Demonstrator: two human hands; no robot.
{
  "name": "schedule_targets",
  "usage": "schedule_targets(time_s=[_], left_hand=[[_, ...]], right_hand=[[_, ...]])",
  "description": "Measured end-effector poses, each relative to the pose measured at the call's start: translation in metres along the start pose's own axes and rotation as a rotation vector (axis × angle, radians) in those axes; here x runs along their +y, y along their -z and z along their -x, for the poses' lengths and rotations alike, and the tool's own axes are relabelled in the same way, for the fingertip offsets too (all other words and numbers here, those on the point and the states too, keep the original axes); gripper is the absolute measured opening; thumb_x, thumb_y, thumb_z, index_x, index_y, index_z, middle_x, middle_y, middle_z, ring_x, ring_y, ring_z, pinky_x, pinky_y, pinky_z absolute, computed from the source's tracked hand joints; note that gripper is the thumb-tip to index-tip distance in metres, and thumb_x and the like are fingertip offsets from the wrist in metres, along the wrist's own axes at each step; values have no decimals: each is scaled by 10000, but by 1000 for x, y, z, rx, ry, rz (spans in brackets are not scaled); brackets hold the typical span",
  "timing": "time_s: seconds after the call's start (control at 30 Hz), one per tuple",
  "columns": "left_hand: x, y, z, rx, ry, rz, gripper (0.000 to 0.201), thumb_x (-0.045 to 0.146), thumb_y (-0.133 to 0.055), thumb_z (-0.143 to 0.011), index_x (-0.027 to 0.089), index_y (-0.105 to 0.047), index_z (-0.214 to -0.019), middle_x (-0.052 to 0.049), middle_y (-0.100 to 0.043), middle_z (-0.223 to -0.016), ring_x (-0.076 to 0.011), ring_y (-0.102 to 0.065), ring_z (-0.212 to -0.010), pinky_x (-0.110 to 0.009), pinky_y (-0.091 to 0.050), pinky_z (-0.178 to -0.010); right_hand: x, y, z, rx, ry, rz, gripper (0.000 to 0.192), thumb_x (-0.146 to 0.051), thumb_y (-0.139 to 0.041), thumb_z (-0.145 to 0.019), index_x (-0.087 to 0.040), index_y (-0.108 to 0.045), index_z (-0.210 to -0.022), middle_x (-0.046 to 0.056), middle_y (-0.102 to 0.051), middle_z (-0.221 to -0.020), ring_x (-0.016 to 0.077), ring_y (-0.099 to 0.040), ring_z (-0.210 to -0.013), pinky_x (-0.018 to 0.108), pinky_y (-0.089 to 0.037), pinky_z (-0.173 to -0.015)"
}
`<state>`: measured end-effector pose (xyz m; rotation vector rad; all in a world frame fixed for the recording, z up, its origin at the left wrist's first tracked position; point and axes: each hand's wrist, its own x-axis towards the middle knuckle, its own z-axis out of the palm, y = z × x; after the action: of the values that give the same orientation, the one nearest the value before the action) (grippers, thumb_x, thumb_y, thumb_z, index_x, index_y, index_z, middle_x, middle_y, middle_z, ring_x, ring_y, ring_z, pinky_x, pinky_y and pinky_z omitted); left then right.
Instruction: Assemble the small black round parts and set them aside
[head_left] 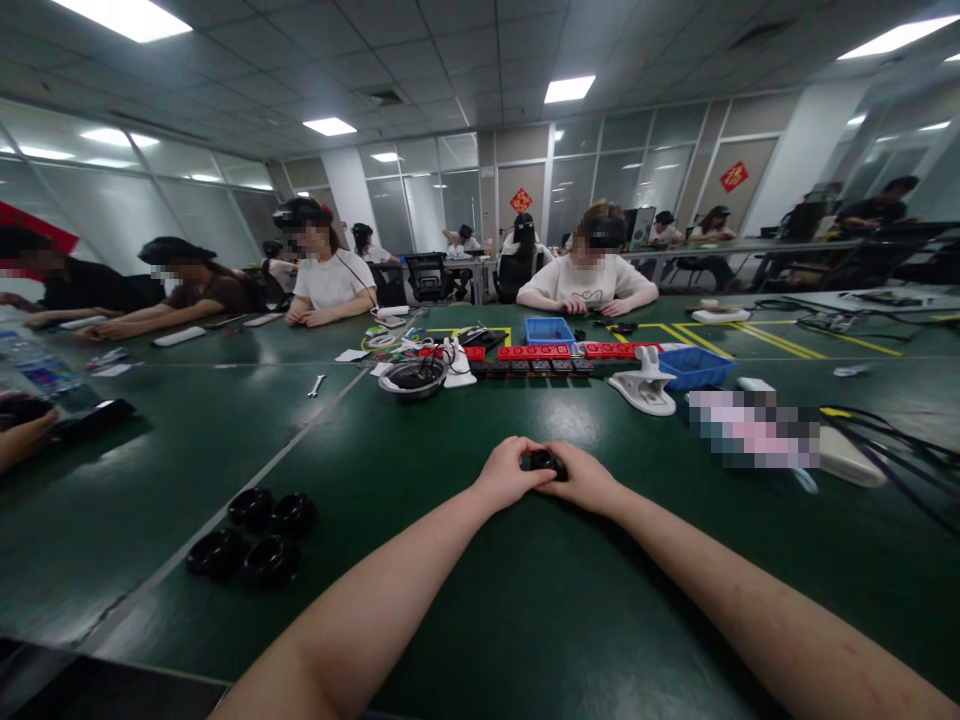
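My left hand [507,472] and my right hand [582,478] meet over the green table [465,600], both closed around one small black part [544,461]. Only the top of that part shows between my fingers. Both forearms stretch out from the bottom edge of the view. Several black ring-shaped parts [251,535] lie in a cluster on the table to my left, well apart from my hands.
Beyond my hands stand a metal bowl [413,379], red trays [534,352], two blue bins [696,366], a white holder [646,388] and a small wrench [316,385]. Cables [900,450] run at the right. Other people sit along the far and left sides.
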<state>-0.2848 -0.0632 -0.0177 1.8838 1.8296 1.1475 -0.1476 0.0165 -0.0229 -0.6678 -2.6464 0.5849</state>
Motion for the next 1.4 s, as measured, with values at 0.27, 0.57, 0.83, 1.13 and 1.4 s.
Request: schedule_targets(time_s=[0.27, 0.57, 0.83, 1.13, 1.4], left_hand=[[-7, 3, -5, -136, 18, 111, 403, 395, -623, -567, 161, -560, -889, -12, -494, -776, -94, -419, -626, -205, -352, -551], [-7, 1, -5, -128, 44, 122, 420, 402, -636, -548, 169, -566, -892, -12, -478, -771, -91, -416, -621, -209, -361, -557], [-6, 2, -5, -123, 21, 109, 410, 410, -624, -560, 171, -566, -887, -12, -482, -767, -94, -417, -623, -213, -359, -562], [-4, 3, -5, -124, 34, 91, 401, 393, -631, -557, 163, -566, -879, -10, -485, -763, -93, -423, -619, -208, -357, -555], [4, -11, -1, 68, 145, -54, 352, 390, -632, -556, 168, -548, -817, -22, -510, -792, -138, -477, -709, -249, -380, -615]], right_hand=[[16, 14, -4, -221, 96, -280, 298, -282, -559, -657, -146, -555, -922, 24, -534, -805, 150, -483, -743, 249, -374, -655], [12, 15, -4, -212, 49, -299, 255, -275, -561, -648, -140, -562, -865, 13, -513, -762, 133, -467, -706, 235, -366, -630], [13, 13, -3, -202, 33, -307, 257, -265, -566, -642, -136, -559, -864, 10, -501, -743, 125, -460, -677, 228, -365, -604], [15, 10, -4, -193, -11, -366, 231, -269, -576, -618, -132, -557, -803, -4, -500, -701, 118, -455, -648, 222, -355, -574], [11, 0, -6, -77, -162, -202, 243, -299, -608, -552, -152, -465, -681, -32, -464, -597, 91, -413, -545, 188, -285, -464]])
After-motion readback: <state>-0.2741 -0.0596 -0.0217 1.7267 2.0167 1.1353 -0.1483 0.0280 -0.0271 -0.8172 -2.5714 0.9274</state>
